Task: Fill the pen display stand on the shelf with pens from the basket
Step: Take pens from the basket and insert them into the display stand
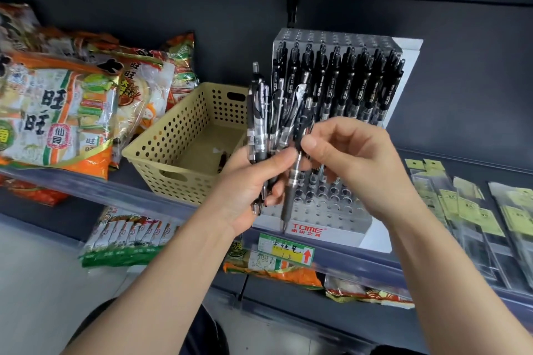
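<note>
A white tiered pen display stand (331, 222) marked TOME sits on the shelf; its upper rows hold several black pens (354, 86), its lower rows show bare holes. My left hand (248, 184) grips a bunch of black pens (265, 118) upright in front of the stand. My right hand (354, 158) pinches one black pen (291, 190) from that bunch, tip pointing down over the lower holes. The beige perforated basket (173, 147) stands left of the stand, with one dark pen (222, 163) on its floor.
Large snack bags (57, 106) fill the shelf left of the basket. Flat packets with yellow labels (476, 219) lie to the right. A price tag (285, 249) hangs on the shelf edge. More snack packs (124, 242) sit on the shelf below.
</note>
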The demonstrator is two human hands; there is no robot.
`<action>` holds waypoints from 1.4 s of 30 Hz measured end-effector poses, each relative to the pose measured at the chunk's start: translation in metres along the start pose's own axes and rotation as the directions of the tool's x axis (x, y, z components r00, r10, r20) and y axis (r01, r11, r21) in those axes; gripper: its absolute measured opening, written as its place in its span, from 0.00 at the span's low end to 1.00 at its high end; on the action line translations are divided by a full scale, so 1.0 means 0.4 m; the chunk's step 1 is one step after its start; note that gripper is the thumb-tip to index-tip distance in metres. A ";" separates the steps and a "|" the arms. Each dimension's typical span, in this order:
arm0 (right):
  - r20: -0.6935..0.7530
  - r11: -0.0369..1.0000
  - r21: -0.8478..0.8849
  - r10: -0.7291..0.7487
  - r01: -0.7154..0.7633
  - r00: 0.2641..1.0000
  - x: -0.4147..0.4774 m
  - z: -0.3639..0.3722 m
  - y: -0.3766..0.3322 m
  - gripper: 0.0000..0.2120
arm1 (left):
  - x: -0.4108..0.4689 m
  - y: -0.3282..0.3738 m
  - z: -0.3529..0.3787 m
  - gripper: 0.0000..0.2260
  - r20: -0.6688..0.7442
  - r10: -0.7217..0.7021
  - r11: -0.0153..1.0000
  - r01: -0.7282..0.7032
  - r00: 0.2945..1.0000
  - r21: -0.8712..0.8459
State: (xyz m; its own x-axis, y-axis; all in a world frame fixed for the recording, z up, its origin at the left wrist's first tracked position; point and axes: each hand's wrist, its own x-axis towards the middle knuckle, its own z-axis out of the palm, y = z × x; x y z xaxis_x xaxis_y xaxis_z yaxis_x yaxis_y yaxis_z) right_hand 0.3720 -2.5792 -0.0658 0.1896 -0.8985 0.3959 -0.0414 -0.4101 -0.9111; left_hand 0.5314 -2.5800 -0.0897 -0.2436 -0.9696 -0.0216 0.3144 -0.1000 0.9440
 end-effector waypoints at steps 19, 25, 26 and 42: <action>-0.446 0.782 -0.611 -0.213 -0.122 0.869 0.002 -0.061 0.018 0.09 | 0.007 -0.032 0.023 0.26 -0.117 0.071 0.996 -0.064 0.991 0.062; -0.412 0.735 -0.664 -0.207 -0.137 0.887 -0.003 -0.049 0.045 0.09 | 0.007 -0.048 0.031 0.16 -0.088 0.028 0.998 -0.023 0.996 0.052; -0.404 0.721 -0.678 -0.204 -0.142 0.892 -0.004 -0.047 0.047 0.09 | 0.007 -0.048 0.031 0.15 -0.085 0.028 0.999 -0.023 0.996 0.049; -0.238 0.485 -0.852 -0.027 -0.196 0.971 -0.015 -0.044 0.077 0.13 | 0.012 -0.053 0.021 0.08 -0.075 0.035 0.996 -0.029 0.997 0.079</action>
State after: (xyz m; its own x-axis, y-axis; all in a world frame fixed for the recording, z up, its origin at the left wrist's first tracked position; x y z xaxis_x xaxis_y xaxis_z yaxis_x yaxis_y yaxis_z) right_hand 0.3522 -2.5891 -0.0945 -0.0486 -0.8986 0.4362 -0.8931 -0.1565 -0.4218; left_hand 0.5158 -2.5808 -0.1070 -0.1629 -0.9866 -0.0133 0.2477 -0.0539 0.9673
